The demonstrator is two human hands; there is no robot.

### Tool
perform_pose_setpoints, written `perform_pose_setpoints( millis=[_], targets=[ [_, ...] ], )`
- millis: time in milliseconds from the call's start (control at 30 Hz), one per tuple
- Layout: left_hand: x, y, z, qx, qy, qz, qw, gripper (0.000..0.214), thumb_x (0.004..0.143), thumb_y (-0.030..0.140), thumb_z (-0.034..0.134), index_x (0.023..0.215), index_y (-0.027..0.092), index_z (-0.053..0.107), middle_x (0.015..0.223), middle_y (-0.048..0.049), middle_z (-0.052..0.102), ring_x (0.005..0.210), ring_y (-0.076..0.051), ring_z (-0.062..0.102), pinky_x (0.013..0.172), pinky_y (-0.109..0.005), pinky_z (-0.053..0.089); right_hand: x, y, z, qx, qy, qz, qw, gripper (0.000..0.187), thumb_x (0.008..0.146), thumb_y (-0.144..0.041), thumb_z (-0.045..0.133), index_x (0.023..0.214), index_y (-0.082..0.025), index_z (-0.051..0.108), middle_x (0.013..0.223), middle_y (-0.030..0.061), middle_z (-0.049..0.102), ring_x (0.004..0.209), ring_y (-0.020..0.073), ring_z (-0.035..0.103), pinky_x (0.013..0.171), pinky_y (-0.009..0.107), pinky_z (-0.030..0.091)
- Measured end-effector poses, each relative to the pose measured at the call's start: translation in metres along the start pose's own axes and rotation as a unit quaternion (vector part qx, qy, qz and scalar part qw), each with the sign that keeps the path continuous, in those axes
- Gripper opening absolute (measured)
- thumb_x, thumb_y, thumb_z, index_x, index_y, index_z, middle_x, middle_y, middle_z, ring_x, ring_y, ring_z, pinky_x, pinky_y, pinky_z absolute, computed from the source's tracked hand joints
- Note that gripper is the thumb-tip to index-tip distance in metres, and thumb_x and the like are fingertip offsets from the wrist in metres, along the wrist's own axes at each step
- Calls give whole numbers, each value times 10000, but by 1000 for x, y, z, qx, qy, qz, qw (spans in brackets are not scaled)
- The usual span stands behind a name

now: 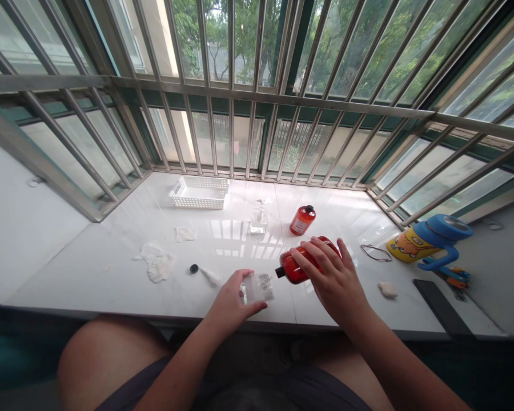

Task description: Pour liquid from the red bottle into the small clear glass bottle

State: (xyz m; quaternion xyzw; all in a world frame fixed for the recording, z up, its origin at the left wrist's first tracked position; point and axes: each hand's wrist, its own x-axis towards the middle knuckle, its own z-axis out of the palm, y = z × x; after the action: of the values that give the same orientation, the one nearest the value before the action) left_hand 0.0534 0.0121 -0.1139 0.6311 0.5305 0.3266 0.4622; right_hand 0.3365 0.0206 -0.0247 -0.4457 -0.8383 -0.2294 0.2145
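Observation:
My right hand (334, 275) is wrapped round a red bottle (294, 266) with a black neck. The bottle is tipped nearly on its side, its black end pointing left and down. Just left of that end, my left hand (228, 302) grips a small clear container (257, 289) between thumb and fingers, close above the white tabletop. Whether liquid is flowing between the two cannot be made out. Behind them stands a second red bottle (302, 221) with a black top and a pale label. A small clear glass bottle (258, 224) is upright to its left.
White perforated basket (199, 206) at the back; crumpled white tissues (157, 264) and a black-capped clear tube (205, 276) on the left. To the right lie a thin cord loop (377, 253), a beige piece (387, 290), a dark phone (439, 305) and a blue-yellow flask (424, 238). Barred windows enclose the counter.

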Motion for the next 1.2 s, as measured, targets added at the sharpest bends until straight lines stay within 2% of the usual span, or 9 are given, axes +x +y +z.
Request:
perform_pose_setpoints(
  millis=[1200],
  targets=[
    [-3,3,0,-14,-1,-8,1000,727,731,403,936,1358,267,592,1354,-91,674,1226,-323,669,967,-441,605,6,-3,-5,-9,0,-39,999,561,957,-11,578,1454,-267,628,1459,97,683,1441,316,552,1318,653,207]
  ],
)
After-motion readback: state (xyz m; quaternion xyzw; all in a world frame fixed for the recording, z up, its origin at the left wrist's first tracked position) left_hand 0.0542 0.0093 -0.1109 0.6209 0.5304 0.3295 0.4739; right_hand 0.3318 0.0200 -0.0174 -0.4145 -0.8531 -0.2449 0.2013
